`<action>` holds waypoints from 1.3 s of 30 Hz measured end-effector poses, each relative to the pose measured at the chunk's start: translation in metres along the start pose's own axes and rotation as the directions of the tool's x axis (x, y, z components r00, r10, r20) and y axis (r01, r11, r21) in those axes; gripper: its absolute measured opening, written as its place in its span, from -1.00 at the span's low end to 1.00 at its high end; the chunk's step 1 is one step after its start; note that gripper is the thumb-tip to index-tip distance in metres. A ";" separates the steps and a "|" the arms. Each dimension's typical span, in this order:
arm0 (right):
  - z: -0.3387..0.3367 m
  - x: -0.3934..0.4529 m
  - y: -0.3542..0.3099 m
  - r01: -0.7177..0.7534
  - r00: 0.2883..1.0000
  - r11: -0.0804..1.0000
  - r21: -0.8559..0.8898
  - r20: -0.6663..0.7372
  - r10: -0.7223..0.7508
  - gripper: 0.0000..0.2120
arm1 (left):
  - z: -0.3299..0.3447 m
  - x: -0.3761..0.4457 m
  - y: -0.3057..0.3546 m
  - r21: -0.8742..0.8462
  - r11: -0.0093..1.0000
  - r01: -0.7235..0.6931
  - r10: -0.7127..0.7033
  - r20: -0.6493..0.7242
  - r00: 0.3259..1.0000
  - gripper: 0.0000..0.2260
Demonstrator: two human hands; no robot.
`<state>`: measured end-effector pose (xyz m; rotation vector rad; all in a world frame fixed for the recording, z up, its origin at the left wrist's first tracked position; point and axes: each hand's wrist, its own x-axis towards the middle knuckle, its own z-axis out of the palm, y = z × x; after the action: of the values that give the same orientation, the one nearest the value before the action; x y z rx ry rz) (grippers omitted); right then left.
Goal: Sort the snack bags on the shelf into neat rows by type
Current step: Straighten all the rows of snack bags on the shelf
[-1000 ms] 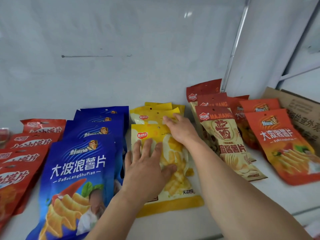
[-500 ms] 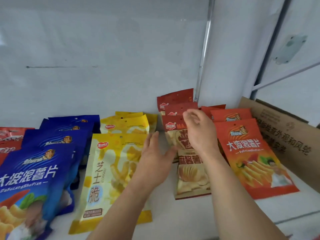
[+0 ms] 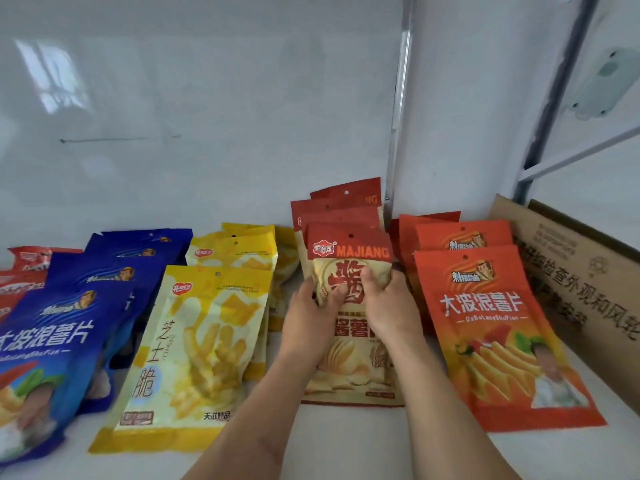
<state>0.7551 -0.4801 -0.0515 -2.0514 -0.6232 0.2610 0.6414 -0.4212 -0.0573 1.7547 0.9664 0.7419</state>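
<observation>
Snack bags lie in rows on a white shelf point(image 3: 346, 441). The front red-and-cream MAJIANG bag point(image 3: 349, 362) sits in the middle-right row, more of its kind stacked behind it. My left hand point(image 3: 311, 313) grips its left edge with the thumb on its face. My right hand point(image 3: 388, 303) grips its right edge the same way. Left of it lies a row of yellow bags point(image 3: 197, 344). Blue bags point(image 3: 62, 327) lie further left. Orange bags point(image 3: 491, 327) form the row to the right.
Red bags point(image 3: 24, 271) show at the far left edge. A brown cardboard box point(image 3: 581, 271) stands against the right side. A white back wall and a metal upright point(image 3: 398, 109) close off the shelf behind the rows.
Both hands left the yellow bag, moved right and took hold of the front MAJIANG bag on both sides. The view turned right.
</observation>
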 end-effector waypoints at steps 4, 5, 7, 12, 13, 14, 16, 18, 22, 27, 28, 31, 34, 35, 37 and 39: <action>0.005 0.005 -0.002 -0.032 0.999 0.998 0.054 0.022 0.030 -0.35 | 0.005 0.004 -0.004 -0.039 0.999 0.030 -0.032 -0.061 0.998 -0.28; 0.005 0.007 -0.001 -0.040 0.999 0.997 0.065 0.034 0.038 -0.33 | 0.007 0.003 -0.003 -0.030 0.999 0.037 -0.039 -0.067 0.997 -0.29; 0.004 0.007 -0.001 -0.038 0.998 0.997 0.064 0.060 0.034 -0.34 | 0.009 0.006 -0.004 -0.030 0.998 0.056 -0.057 -0.049 0.997 -0.32; 0.004 0.008 0.002 -0.053 0.995 0.998 0.046 0.082 0.049 -0.33 | 0.005 0.013 -0.009 -0.118 0.991 0.066 -0.063 0.034 0.997 -0.60; 0.004 0.010 0.002 -0.072 0.993 0.995 0.069 0.094 0.065 -0.28 | 0.003 0.014 -0.009 -0.147 0.987 0.067 -0.061 0.041 0.997 -0.61; 0.004 0.011 0.001 -0.089 0.992 0.991 0.097 0.098 0.080 -0.21 | 0.002 0.016 -0.009 -0.186 0.980 0.071 -0.062 0.054 0.997 -0.59; 0.002 0.017 -0.003 -0.099 0.992 0.987 0.127 0.089 0.088 -0.08 | 0.000 0.021 -0.007 -0.266 0.959 0.096 -0.074 0.091 0.993 -0.50; 0.000 0.023 -0.006 -0.071 0.993 0.987 0.146 0.104 0.056 -0.10 | -0.002 0.026 -0.001 -0.315 0.943 0.106 -0.074 0.113 0.991 -0.48; -0.005 0.028 -0.007 -0.078 0.987 0.961 0.266 0.155 0.038 -0.28 | -0.003 0.035 0.002 -0.374 0.918 0.130 -0.082 0.142 0.986 -0.51; -0.006 0.033 -0.005 -0.037 0.984 0.962 0.272 0.179 -0.012 -0.24 | -0.001 0.037 -0.003 -0.392 0.914 0.106 -0.058 0.132 0.990 -0.70; -0.005 0.034 -0.005 -0.039 0.983 0.964 0.263 0.183 -0.010 -0.23 | -0.002 0.036 -0.003 -0.405 0.909 0.102 -0.054 0.129 0.990 -0.72; -0.006 0.034 -0.006 -0.057 0.980 0.973 0.226 0.198 0.011 -0.23 | 0.000 0.035 -0.004 -0.419 0.905 0.077 -0.036 0.106 0.994 -0.76; -0.008 0.031 -0.007 -0.067 0.974 0.985 0.161 0.223 0.030 -0.15 | 0.002 0.032 -0.003 -0.410 0.911 0.053 -0.026 0.073 0.997 -0.79; -0.008 0.031 -0.006 -0.066 0.973 0.988 0.139 0.230 0.032 -0.13 | 0.002 0.031 -0.003 -0.407 0.912 0.049 -0.025 0.064 0.998 -0.82; -0.008 0.031 -0.006 -0.063 0.971 0.991 0.118 0.235 0.034 -0.14 | 0.002 0.029 -0.002 -0.396 0.917 0.040 -0.022 0.052 0.998 -0.84; -0.008 0.030 -0.005 -0.058 0.972 0.991 0.120 0.234 0.028 -0.14 | 0.000 0.028 -0.002 -0.371 0.928 0.041 -0.027 0.044 0.999 -0.85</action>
<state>0.7823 -0.4678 -0.0407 -1.9286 -0.6862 0.5588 0.6553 -0.3964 -0.0577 1.4112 0.7690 0.8085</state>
